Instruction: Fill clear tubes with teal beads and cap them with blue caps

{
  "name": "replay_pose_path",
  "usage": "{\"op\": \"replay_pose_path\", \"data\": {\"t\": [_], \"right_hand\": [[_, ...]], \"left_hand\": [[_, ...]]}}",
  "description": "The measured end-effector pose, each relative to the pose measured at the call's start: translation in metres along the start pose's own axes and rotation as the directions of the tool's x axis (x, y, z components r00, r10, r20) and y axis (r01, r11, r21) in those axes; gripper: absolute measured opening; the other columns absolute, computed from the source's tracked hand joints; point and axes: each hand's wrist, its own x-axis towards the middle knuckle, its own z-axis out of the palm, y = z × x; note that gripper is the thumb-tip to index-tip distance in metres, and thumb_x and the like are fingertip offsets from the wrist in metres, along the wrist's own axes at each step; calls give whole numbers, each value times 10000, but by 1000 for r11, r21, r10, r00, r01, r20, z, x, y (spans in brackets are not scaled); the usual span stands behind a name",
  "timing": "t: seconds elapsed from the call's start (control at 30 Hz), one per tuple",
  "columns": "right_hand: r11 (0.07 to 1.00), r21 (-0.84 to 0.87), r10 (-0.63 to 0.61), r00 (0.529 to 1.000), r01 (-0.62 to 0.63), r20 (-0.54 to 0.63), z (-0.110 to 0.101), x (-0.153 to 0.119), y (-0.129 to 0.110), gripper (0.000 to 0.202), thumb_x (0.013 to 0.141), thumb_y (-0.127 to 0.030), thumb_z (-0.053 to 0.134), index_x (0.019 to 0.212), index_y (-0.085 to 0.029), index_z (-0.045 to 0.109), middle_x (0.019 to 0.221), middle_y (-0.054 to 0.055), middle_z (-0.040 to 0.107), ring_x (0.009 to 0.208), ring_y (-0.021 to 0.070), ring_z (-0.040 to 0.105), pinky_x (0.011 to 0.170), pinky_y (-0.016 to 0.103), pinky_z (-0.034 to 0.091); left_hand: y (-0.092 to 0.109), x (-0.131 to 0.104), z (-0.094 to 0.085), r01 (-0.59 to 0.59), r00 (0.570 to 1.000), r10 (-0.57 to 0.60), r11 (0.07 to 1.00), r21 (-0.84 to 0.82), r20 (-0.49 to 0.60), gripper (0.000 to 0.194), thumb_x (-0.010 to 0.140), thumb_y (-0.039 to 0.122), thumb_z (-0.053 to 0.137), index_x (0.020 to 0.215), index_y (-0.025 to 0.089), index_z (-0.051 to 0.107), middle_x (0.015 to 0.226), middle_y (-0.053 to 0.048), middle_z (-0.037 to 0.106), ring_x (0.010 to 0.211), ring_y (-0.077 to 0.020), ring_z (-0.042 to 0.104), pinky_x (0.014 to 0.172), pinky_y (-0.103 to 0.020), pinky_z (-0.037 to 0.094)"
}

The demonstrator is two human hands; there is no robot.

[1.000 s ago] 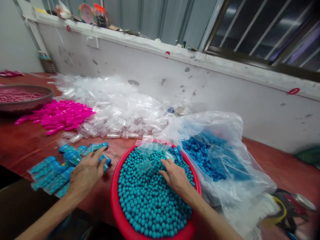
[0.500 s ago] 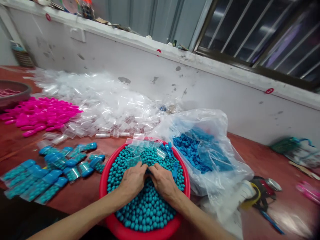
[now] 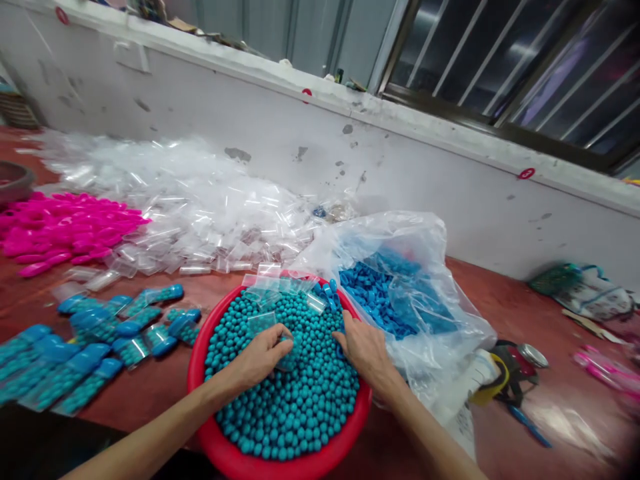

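A red basin (image 3: pixel 196 357) full of teal beads (image 3: pixel 285 413) stands in front of me. Over its middle, my left hand (image 3: pixel 265 353) pinches a small clear bag (image 3: pixel 287 362) with teal beads showing in it. My right hand (image 3: pixel 364 343) is at the basin's right side, thumb and forefinger closing on a blue plastic piece (image 3: pixel 342 328) mostly hidden by the fingers. More blue pieces (image 3: pixel 331 293) lie on the beads near the back rim. Empty clear bags (image 3: pixel 263 324) rest on the beads too.
Filled bags with blue tops (image 3: pixel 93 363) lie left of the basin. Behind are a heap of clear bags (image 3: pixel 200 193) and bright pink pieces (image 3: pixel 70 227). A large plastic bag (image 3: pixel 425 233) of blue pieces touches the basin's right side. A headlamp (image 3: pixel 520 367) lies farther right.
My hands were together over the basin's middle and are now apart. The right hand has moved right to the blue piece; the left keeps the small bag. The view has shifted slightly right.
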Motion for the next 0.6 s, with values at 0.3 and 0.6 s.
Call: {"op": "replay_pose_path", "data": {"t": [0.3, 0.6], "right_hand": [[781, 624, -94, 990, 8, 105, 16, 15, -2, 393, 867, -313, 353, 1221, -157, 419, 891, 80, 618, 572, 162, 601, 527, 283, 468], [894, -28, -447, 894, 447, -25, 7, 5, -11, 281, 762, -230, 585, 1042, -255, 596, 1173, 94, 529, 1139, 298, 402, 917, 460, 315]], "left_hand": [[-2, 1, -2, 117, 991, -95, 957, -266, 96, 375, 685, 439, 532, 930, 168, 447, 658, 42, 498, 498, -86, 482, 382, -169, 319], [-3, -1, -8, 158, 974, -77, 904, -397, 212, 394, 699, 414, 557, 984, 159, 460, 673, 10, 569, 500, -81, 505, 397, -158, 305]]}}
